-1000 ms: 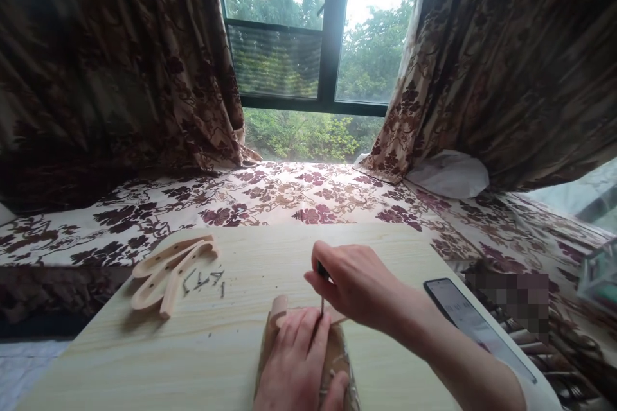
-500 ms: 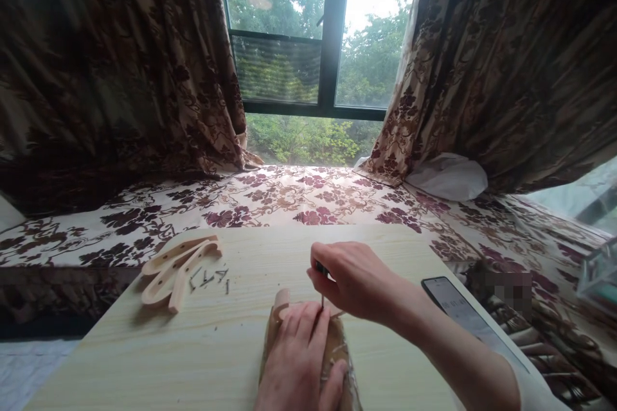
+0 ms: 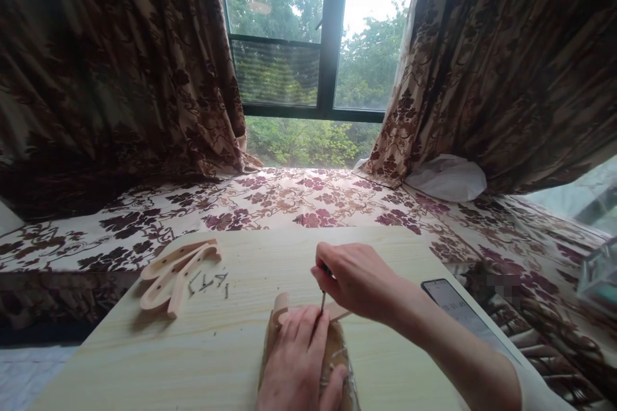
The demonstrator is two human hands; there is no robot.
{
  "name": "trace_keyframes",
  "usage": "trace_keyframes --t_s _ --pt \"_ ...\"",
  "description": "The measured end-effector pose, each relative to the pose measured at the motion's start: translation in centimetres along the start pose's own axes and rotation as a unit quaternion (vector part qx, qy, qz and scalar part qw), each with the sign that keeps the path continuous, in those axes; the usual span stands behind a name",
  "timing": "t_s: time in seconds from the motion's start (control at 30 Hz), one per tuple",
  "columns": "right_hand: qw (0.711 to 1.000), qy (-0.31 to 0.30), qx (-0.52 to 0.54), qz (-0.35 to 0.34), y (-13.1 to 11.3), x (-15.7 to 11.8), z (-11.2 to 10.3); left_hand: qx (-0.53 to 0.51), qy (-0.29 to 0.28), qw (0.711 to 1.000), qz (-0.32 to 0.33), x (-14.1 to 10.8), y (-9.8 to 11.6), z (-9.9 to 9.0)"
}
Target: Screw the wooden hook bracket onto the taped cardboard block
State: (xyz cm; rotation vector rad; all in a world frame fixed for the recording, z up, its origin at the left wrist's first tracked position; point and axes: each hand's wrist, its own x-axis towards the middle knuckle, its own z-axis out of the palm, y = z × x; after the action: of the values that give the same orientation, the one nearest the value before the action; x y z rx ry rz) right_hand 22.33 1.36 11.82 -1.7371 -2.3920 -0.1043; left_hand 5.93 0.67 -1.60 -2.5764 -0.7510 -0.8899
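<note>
My left hand (image 3: 299,353) lies with fingers stretched out over a pale wooden hook-shaped piece (image 3: 339,312), pressing it onto a brown block (image 3: 340,350) that looks wrapped in clear tape or film. Its thumb rests apart on the block. My right hand (image 3: 340,273) is closed around a screwdriver (image 3: 322,302), whose handle is mostly hidden in the fist. The thin shaft points down at the wooden piece, right by my left fingertips. Whether a screw sits under the tip is hidden.
Several curved wooden pieces with holes (image 3: 180,276) lie at the table's left, with several loose screws (image 3: 207,284) beside them. A phone (image 3: 463,314) lies near the right edge of the light wooden table (image 3: 231,359). Beyond is a floral-covered ledge (image 3: 289,196) under a window.
My right hand has shifted slightly to the right, and the screwdriver shaft leans a little more. More of the wooden piece's right end shows. My left hand stays in place.
</note>
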Motion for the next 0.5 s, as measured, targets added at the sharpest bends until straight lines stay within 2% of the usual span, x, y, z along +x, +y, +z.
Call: trace_keyframes --t_s 0.2,0.4,0.5 --pt "0.999 -0.018 -0.002 -0.044 -0.18 -0.15 -0.71 -0.001 -0.017 1.000 -0.012 0.52 0.54 -0.56" --pt "0.999 -0.021 -0.015 0.027 -0.11 -0.23 -0.37 -0.015 -0.022 0.999 -0.021 0.55 0.53 -0.93" --pt "0.999 -0.031 -0.017 0.005 -0.20 -0.20 -0.99 -0.015 -0.012 1.000 -0.015 0.58 0.42 -0.89"
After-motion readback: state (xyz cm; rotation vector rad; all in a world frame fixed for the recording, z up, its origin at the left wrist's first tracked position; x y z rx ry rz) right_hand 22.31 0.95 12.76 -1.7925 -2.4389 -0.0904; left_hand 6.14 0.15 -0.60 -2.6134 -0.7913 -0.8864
